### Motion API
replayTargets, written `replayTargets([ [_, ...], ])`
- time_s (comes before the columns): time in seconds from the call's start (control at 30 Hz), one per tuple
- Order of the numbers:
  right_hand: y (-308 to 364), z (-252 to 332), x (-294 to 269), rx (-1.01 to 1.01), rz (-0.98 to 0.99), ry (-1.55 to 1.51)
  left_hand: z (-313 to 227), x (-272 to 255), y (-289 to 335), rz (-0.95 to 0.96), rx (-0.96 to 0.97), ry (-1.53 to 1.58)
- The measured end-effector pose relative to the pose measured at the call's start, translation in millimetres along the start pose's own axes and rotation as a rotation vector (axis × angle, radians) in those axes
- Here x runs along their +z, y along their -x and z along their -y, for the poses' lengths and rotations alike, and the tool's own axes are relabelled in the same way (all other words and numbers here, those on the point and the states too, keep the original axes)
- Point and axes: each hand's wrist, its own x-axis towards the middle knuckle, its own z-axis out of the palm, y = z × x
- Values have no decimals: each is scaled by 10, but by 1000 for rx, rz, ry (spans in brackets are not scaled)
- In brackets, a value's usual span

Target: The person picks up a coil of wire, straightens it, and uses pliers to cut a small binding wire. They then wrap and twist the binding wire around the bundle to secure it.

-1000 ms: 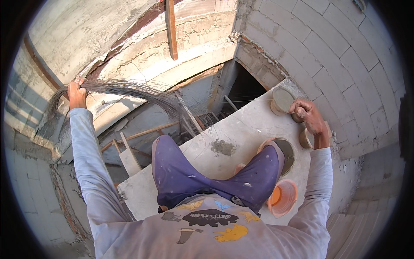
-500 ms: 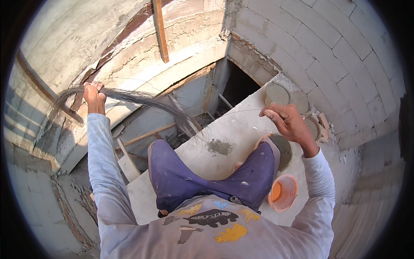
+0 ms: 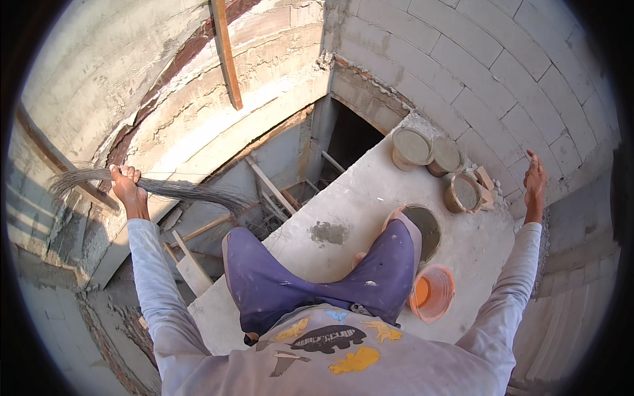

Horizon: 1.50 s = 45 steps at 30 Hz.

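At the left, my left hand (image 3: pixel 130 189) is closed around a bundle of thin dark wire (image 3: pixel 185 190). One end of the bundle fans out beyond the hand over the wall ledge; the other sags right above the opening, ending in loose strands. Out to the right, my right hand (image 3: pixel 535 179) is raised beside the block wall, seen nearly edge-on. Its index finger is stretched upward, and no wire shows in it. Below and to its left are buckets, the nearest being a bucket of grey mix (image 3: pixel 463 193).
I sit with knees apart on a concrete slab (image 3: pixel 343 198) beside an open drop with wooden props (image 3: pixel 269 185). More buckets (image 3: pixel 412 148) stand along the block wall (image 3: pixel 456 79). A large bucket (image 3: pixel 422 231) is by my right knee, with an orange bucket (image 3: pixel 432 294) nearer.
My right hand has swung right, away from the bundle; the single strand it pinched no longer shows. My left hand has shifted slightly left and down, still gripping the bundle.
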Motion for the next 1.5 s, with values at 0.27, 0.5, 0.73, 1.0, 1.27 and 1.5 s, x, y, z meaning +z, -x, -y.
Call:
replayTargets([
  [0.27,800,2558,2475,-462,88,-548,85,1535,1690,376,-267,43],
  [0.5,2396,3277,3780,-1215,240,-473,139,1992,2652,587,-479,204],
  [0.73,2717,2592,3594,-1176,611,-106,154,1770,2466,522,-479,250],
  [1.0,2537,1232,3022,-865,866,-114,92,1482,2295,495,-317,99],
  [1.27,2131,1494,2662,-882,1077,254,235,1524,2586,590,-342,-63],
  [1.5,2077,3198,3605,-46,1168,-820,437,1541,3059,749,-532,-106],
])
